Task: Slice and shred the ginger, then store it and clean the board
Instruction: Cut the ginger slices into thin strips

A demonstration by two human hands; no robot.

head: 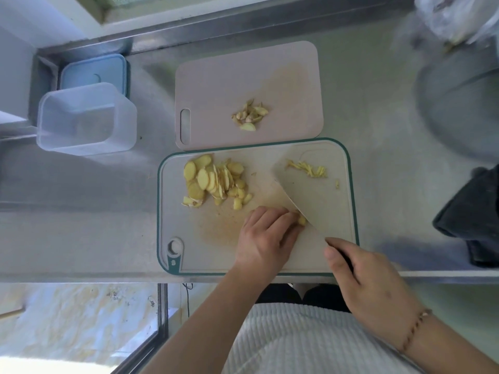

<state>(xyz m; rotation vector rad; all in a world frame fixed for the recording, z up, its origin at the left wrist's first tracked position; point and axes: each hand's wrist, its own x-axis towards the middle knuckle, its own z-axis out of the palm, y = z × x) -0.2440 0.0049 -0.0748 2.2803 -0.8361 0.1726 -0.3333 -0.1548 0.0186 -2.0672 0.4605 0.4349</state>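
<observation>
On green-edged board: left hand pinches ginger; right hand grips knife.

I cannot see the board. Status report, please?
Left hand pins ginger slices; right hand grips knife. Shreds few, slice pile waiting. Nothing obstructing.

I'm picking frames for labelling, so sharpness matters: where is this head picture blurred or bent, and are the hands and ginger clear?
Head view: centre sharp, with the ginger slices, left hand and right hand clear; the plastic bag and metal bowl at top right smear with blur; wide-angle bending curves the counter edge; soft daylight, weak shadows.
</observation>
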